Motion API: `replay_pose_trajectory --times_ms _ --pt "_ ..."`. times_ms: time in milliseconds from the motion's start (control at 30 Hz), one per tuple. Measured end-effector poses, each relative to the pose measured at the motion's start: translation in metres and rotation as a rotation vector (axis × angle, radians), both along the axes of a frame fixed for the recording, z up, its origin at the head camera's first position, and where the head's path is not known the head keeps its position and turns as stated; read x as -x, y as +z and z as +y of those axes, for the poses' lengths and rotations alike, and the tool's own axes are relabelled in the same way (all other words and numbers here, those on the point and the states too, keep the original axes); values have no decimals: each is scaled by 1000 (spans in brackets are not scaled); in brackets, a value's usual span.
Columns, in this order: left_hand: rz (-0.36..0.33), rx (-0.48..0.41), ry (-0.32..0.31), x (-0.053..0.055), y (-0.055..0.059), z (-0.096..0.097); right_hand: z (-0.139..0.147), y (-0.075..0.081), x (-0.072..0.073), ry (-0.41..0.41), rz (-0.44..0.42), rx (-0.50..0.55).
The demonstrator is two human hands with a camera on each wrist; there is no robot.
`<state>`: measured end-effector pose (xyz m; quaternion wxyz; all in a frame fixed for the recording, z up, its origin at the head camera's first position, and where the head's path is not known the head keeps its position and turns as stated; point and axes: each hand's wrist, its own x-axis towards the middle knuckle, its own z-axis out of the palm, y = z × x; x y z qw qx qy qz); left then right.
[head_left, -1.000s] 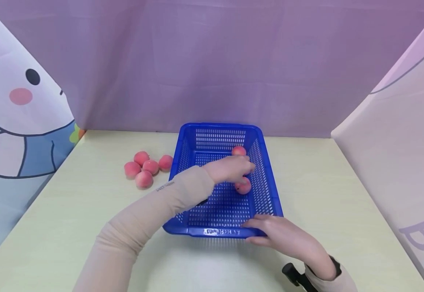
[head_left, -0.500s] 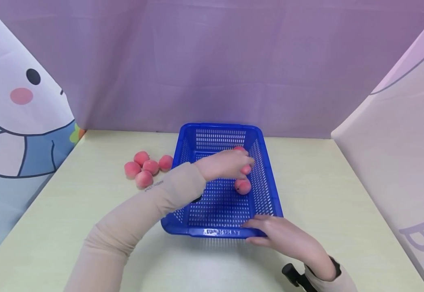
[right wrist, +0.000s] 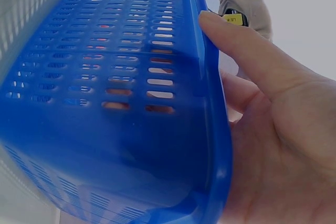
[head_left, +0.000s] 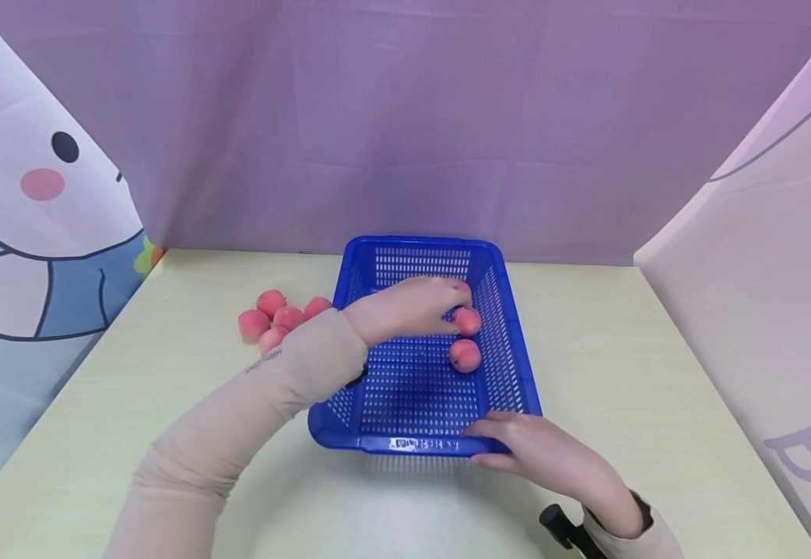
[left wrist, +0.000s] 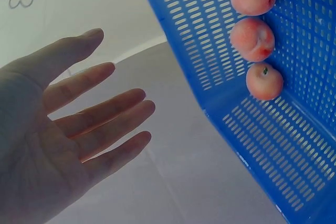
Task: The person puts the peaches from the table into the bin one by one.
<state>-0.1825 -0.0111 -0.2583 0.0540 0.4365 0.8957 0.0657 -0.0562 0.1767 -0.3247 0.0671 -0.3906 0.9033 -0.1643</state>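
A blue plastic basket [head_left: 412, 446] stands on the table with three pink peaches lined up along its right side. The nearest peach [head_left: 464, 356] and the middle peach [head_left: 468, 321] show well in the head view; the far peach [left wrist: 264, 81] is partly covered there by the left hand. My left hand [head_left: 415, 308] is over the basket, just left of the middle peach. In the left wrist view its fingers are spread and hold nothing. My right hand [head_left: 545, 454] grips the basket's near right corner, thumb [right wrist: 236, 38] and fingers on either side of the rim.
Several more peaches [head_left: 254, 324] lie grouped on the table left of the basket, partly behind the left sleeve [head_left: 251, 404]. A purple cloth backdrop [head_left: 405, 132] rises behind the table, with printed panels at both sides.
My left hand has let go of the middle peach and drawn back to the left, uncovering it. The right hand and the basket have stayed in place.
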Motion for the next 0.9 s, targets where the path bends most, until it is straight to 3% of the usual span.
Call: replay_pose_trajectory --times_ms 367,633,900 --pt "19 -30 93 -6 13 -29 -1 -1 1 -6 -11 11" --pt "83 -155 110 -11 16 -55 -1 0 2 -4 -5 16" --pt "43 -208 179 -17 21 -80 -2 0 1 -3 -6 12"
